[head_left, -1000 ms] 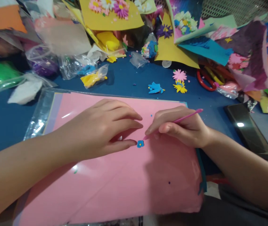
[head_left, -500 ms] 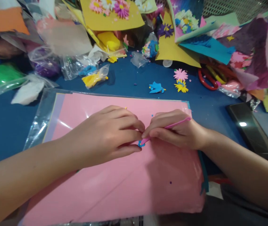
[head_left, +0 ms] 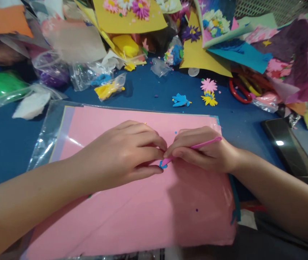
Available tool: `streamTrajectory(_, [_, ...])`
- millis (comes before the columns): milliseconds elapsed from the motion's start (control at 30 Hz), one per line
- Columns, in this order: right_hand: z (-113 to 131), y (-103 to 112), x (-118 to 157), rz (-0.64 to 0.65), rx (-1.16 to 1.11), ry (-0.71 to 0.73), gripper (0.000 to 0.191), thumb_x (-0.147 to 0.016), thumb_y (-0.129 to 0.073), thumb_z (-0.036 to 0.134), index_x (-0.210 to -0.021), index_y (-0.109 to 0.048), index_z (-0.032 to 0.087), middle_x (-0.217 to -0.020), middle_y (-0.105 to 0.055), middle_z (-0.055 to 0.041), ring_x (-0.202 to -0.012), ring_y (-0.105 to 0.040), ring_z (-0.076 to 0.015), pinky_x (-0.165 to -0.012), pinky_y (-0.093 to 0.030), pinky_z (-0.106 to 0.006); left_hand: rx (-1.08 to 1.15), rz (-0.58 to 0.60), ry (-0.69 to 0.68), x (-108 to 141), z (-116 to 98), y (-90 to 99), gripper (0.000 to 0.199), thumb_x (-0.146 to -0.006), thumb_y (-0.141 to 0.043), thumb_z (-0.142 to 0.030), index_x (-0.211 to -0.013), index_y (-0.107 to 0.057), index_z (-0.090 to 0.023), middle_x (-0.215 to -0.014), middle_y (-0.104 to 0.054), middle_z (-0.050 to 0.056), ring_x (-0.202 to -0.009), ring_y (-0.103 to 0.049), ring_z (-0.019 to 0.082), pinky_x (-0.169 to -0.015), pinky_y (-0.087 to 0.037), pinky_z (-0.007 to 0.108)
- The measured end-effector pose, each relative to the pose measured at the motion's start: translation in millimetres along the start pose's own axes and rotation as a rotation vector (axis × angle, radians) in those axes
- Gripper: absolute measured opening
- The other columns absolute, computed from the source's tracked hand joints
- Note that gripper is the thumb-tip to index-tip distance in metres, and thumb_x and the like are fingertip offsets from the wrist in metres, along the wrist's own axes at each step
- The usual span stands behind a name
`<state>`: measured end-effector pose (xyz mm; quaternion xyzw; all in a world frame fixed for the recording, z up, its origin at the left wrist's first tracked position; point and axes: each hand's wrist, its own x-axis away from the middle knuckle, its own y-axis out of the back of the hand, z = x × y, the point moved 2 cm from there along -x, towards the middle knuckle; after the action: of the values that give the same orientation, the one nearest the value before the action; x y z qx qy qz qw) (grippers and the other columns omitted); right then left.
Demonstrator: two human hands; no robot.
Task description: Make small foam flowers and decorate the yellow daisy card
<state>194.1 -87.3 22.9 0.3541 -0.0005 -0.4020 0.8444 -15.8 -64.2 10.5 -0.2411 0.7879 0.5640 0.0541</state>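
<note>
My right hand (head_left: 201,148) grips a pink clay modelling tool (head_left: 206,143) like a pen. Its pointed tip rests on a small blue clay flower (head_left: 163,165), which lies on a pink sheet (head_left: 132,220) in a clear plastic sleeve. From the left, my left hand (head_left: 134,155) curls over the sheet, thumb and fingertips closed in at the flower's left edge; its fingers partly hide the flower. Farther back on the blue table are a blue clay piece (head_left: 181,100), a pink clay flower (head_left: 208,85) and a yellow clay flower (head_left: 209,98).
A phone (head_left: 289,150) lies at the right, with red-handled scissors (head_left: 239,92) behind it. Bagged clay, including a green lump (head_left: 3,85) and a yellow one (head_left: 107,90), lines the back left. Yellow paper (head_left: 132,21) with clay flowers stands at the back among other decorated sheets.
Both hands stay in nearly the same place. The pink tool's back end has dipped very slightly while its tip remains at the blue flower.
</note>
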Motion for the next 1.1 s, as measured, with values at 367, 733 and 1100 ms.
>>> streamTrajectory(367, [-2.3, 2.4, -0.8, -0.002, -0.092, -0.017, 0.025, -0.103, -0.052, 0.020, -0.093, -0.074, 0.013, -0.085, -0.080, -0.0049, -0.077, -0.074, -0.0085, -0.073, -0.056, -0.018, 0.044, 0.022, 0.033, 1.0, 2.3, 0.3, 0.014, -0.099, -0.063, -0.034, -0.101, -0.071, -0.023, -0.105, -0.076, 0.002, -0.108, -0.067, 0.022, -0.096, -0.047, 0.038])
streamTrajectory(733, [-0.6, 0.0, 0.3, -0.050, 0.025, 0.018, 0.020, -0.100, -0.058, 0.017, -0.089, -0.075, 0.014, -0.084, -0.080, -0.0032, -0.075, -0.072, -0.0073, -0.072, -0.055, -0.016, 0.072, 0.053, 0.072, -1.2, 2.0, 1.6, 0.018, -0.100, -0.060, -0.037, -0.100, -0.071, -0.022, -0.107, -0.075, 0.004, -0.107, -0.067, 0.022, -0.096, -0.048, 0.039])
streamTrajectory(1100, [-2.0, 1.5, -0.3, -0.017, -0.055, -0.012, 0.026, -0.103, -0.052, 0.020, -0.090, -0.074, 0.014, -0.085, -0.080, -0.0037, -0.077, -0.074, -0.0084, -0.072, -0.056, -0.018, 0.078, 0.037, 0.066, -0.6, 2.3, 1.5, 0.015, -0.098, -0.064, -0.035, -0.101, -0.071, -0.022, -0.106, -0.074, 0.004, -0.105, -0.067, 0.023, -0.095, -0.047, 0.039])
